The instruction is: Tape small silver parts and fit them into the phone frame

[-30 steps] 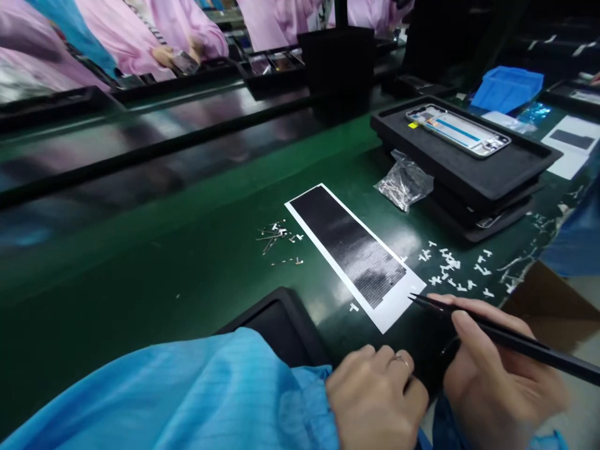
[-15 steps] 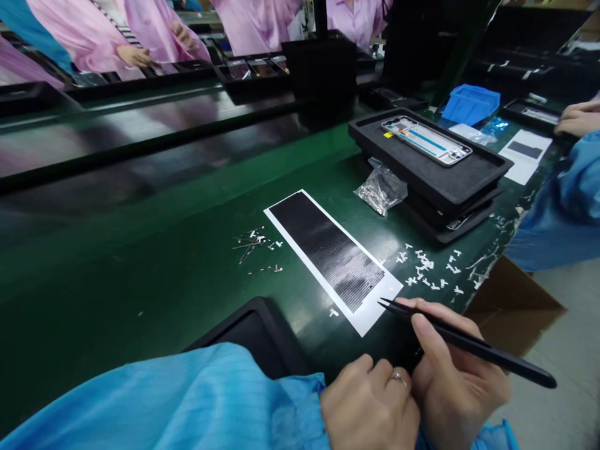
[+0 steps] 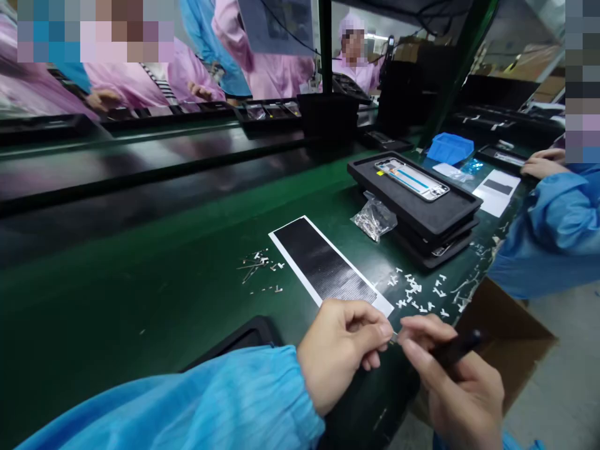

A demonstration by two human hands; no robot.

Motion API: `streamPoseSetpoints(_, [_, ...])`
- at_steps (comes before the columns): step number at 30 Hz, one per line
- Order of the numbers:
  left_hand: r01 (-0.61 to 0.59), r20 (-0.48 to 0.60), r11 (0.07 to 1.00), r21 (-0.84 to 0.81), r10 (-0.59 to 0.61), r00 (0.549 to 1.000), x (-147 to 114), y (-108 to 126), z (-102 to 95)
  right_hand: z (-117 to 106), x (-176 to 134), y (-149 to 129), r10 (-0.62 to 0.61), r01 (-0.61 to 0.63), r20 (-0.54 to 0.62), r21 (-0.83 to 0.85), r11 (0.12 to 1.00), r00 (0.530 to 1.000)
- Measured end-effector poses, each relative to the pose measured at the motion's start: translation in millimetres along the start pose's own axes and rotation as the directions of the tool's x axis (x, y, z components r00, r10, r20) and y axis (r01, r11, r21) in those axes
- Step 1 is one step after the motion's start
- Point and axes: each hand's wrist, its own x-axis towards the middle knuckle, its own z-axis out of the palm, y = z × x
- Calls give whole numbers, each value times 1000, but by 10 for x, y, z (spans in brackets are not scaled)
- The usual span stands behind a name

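Note:
My left hand (image 3: 344, 350) is closed in a pinch, thumb against forefinger. A tiny pale piece (image 3: 394, 337), too small to name, shows at its fingertips, close to the right fingers. The black tweezers (image 3: 462, 347) lie across my right hand (image 3: 462, 387), gripped under curled fingers; their tips are out of sight. Just beyond the hands lies a white sheet (image 3: 385, 304) bearing a strip of small black stickers (image 3: 323, 259), its near end partly covered by my left hand. Small white T-shaped scraps (image 3: 412, 286) are scattered to its right, thin small parts (image 3: 255, 265) to its left.
Stacked black trays (image 3: 417, 206) carry a phone frame (image 3: 412, 179) on top. Beside them sits a clear bag of small parts (image 3: 374, 217). A black tray (image 3: 234, 340) is near my left sleeve, a cardboard box (image 3: 506, 337) below the table edge. A co-worker's hand (image 3: 544, 162) is at right.
My left hand has risen and moved to meet the right one, now pinching. The tweezers have swung back from the sheet into my right palm. The camera view has tilted up.

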Motion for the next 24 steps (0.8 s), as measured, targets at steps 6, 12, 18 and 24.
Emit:
streamPoseSetpoints(6, [-30,0,995,-94,30,1000,-23,0,61,-48,10,-3,-79,88,115,-75,993,990])
streamPoseSetpoints(12, [-22,6,988,-154,23,1000,-32,-18,78,-64,1,1,-52,57,110,-41,998,993])
streamPoseSetpoints(18, [-46,24,987,-155,50,998,41,-78,77,-203,199,173,86,-82,-78,44,996,993])
streamPoseSetpoints(24, [-191,56,982,8,190,980,-11,-118,-216,-898,931,736,176,-219,-483,-35,975,858])
